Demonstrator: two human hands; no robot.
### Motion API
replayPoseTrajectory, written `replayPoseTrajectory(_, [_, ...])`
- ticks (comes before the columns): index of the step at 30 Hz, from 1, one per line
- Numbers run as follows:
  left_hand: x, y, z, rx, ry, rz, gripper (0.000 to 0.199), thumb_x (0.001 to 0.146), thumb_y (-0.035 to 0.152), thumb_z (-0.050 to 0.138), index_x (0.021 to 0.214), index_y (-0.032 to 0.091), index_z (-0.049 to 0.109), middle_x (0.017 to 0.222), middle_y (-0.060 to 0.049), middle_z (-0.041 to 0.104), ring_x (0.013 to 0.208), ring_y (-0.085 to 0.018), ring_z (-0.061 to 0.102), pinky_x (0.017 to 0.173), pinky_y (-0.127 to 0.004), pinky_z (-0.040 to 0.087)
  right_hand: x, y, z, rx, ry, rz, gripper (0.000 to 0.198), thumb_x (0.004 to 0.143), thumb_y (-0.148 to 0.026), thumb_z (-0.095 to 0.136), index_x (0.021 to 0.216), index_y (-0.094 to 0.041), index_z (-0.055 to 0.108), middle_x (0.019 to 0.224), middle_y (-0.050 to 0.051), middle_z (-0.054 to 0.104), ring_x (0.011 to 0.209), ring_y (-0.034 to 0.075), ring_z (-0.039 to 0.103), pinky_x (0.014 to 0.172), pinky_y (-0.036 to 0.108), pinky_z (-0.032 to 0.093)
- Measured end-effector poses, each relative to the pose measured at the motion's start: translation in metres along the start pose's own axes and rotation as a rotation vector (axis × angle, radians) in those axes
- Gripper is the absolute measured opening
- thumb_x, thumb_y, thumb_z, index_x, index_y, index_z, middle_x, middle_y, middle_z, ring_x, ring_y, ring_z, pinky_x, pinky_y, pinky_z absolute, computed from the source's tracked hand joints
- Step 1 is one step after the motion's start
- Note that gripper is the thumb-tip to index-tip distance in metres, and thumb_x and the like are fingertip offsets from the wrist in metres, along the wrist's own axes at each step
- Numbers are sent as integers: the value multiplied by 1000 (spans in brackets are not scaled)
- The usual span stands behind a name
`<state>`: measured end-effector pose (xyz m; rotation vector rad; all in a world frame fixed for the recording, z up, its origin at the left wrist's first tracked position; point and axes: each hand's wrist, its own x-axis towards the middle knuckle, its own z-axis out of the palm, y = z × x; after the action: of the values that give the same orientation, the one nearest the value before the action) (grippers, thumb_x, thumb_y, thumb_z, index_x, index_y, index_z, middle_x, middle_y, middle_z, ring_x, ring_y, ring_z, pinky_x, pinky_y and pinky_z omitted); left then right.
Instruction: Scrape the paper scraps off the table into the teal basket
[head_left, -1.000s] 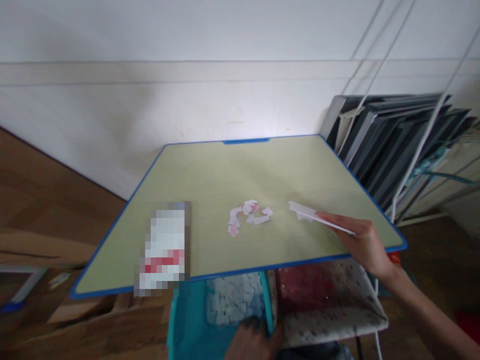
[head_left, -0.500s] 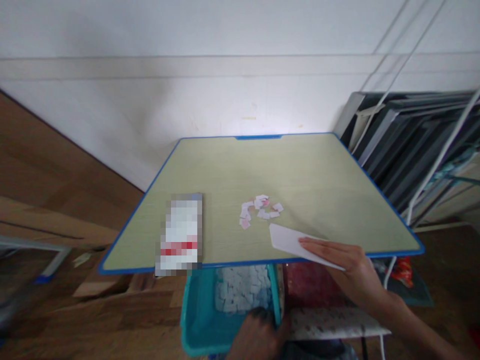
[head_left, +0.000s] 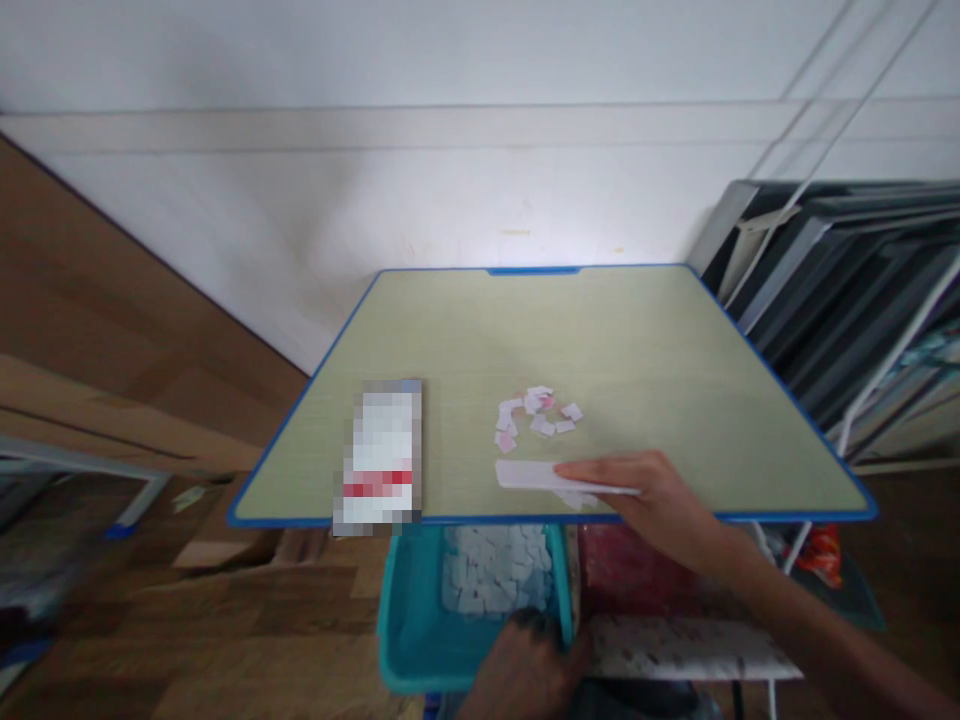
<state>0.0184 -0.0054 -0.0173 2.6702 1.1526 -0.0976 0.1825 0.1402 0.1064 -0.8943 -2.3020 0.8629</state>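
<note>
My right hand [head_left: 637, 490] is closed around a white folded paper card [head_left: 529, 474], held low over the front part of the table. White scraps [head_left: 576, 499] show beneath the card by the table's front edge. Beyond it lies a loose cluster of small white and pinkish paper pieces [head_left: 536, 402]. Below the edge, my left hand [head_left: 521, 665] grips the near right side of a turquoise basin [head_left: 390, 600], its fingers inside the rim and partly in shadow. Many small white pieces [head_left: 495, 570] cover the basin's floor.
A pixelated white and red flat object [head_left: 382, 450] lies at the left of the blue-edged table [head_left: 637, 330]. A white wall [head_left: 450, 200] stands behind. Dark flat panels [head_left: 840, 260] lean at right, and brown cardboard [head_left: 135, 300] stands at left. Beneath the table is a dark red surface [head_left: 637, 570].
My right hand has moved left with the card, which is now tilted more on edge. White scraps now show beneath it. My left hand stays at the basin. The whole view has shifted slightly.
</note>
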Motion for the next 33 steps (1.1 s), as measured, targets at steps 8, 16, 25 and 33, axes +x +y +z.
replayPoseTrajectory(8, [2,0,-3,-21,18,11,46,80,18,64,121,17,45,68,-4,64,57,-26,61,52,-37,51,-17,-9,-29,10,131,201,22,84,-30,55,94,-24,73,88,0,75,70,19,71,64,26,58])
replayPoseTrajectory(16, [1,2,-5,-30,32,4,41,82,20,61,119,19,44,68,-3,64,56,-24,60,50,-33,49,-15,-14,-4,2,56,239,25,86,-25,51,95,-25,73,87,-1,75,73,19,72,71,29,58])
replayPoseTrajectory(25, [0,4,-3,-47,80,-21,23,83,22,61,103,21,49,62,1,61,48,-22,57,43,-30,41,-9,-10,-15,-18,216,225,21,83,-35,57,87,-26,75,79,1,75,65,20,71,61,28,59])
replayPoseTrajectory(33, [-1,4,2,-42,111,-6,20,85,22,58,102,20,48,60,2,59,47,-21,56,43,-30,40,-4,-7,-19,-26,143,227,23,82,-43,56,88,-30,75,83,1,75,68,24,72,62,33,60])
